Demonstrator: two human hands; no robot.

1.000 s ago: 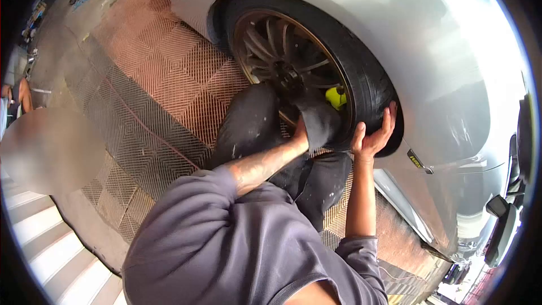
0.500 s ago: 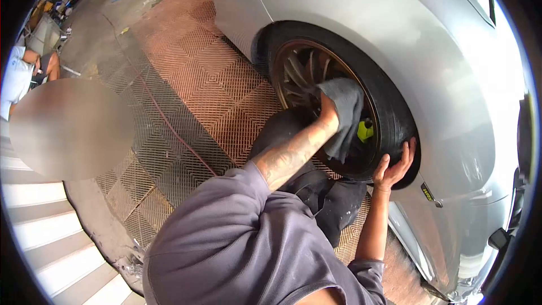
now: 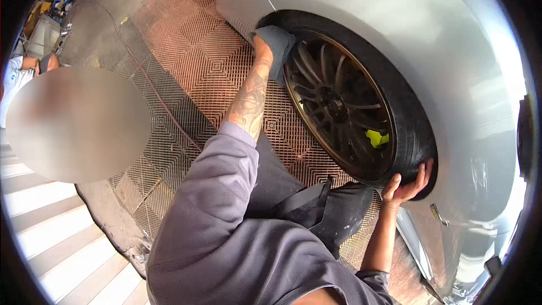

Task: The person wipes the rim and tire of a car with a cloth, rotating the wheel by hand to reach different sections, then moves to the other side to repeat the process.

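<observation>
My left hand [image 3: 262, 49] has a dark grey cloth [image 3: 280, 48] wrapped over its fingers. It presses the cloth to the far left edge of the car wheel, where the bronze rim [image 3: 299, 103] meets the black tyre [image 3: 415, 130]. The fingertips are hidden by the cloth. My right hand [image 3: 405, 187] rests on the tyre at its near lower right, thumb apart and fingers stretched out along the rubber. Between the dark spokes [image 3: 334, 104] a bright yellow-green part [image 3: 376, 138] shows behind the wheel.
The silver car body [image 3: 451, 73] curves round the wheel. Below lies red and grey grid flooring [image 3: 209, 73], crossed by a thin reddish hose or cord [image 3: 152, 87]. Another person [image 3: 22, 76] is at the far left, near a white slatted surface [image 3: 62, 231].
My left hand has moved the cloth from the wheel's spokes to the far left edge of rim and tyre. My right hand stays on the tyre. The view has shifted slightly.
</observation>
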